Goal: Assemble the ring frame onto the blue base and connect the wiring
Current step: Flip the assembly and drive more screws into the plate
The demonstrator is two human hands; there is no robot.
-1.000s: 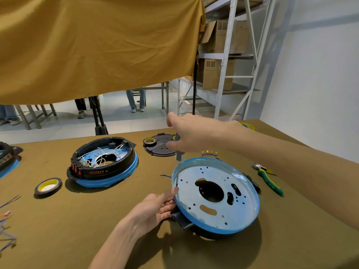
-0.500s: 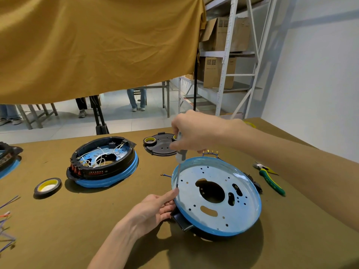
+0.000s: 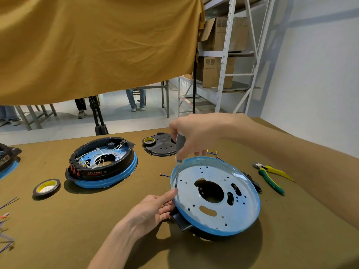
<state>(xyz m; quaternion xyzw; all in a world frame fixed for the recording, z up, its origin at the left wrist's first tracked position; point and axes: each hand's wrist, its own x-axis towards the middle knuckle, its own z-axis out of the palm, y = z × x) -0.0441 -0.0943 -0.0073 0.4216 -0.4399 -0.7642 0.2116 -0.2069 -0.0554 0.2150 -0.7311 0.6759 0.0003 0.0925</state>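
Centrally, my right hand [image 3: 196,133] grips a grey-handled screwdriver [image 3: 179,150] upright, tip at the left rim of the perforated blue base [image 3: 215,193] overlying a black ring frame [image 3: 179,220], which my left hand [image 3: 153,210] pinches.

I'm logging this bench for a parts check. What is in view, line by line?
blue base: 1, blue, near centre-right, tilted, black part beneath
assembled unit: 1, black ring on blue base, left of centre
black disc: 1, black, far centre
tape rolls: 2, black with yellow core, one left, one on the disc
pliers: 1, green and yellow, right
loose wires: several, mixed colours, left edge
boxes: several, brown, on shelving
screwdriver: 1, grey handle, tip at base rim
right hand: grips screwdriver
left hand: holds base edge
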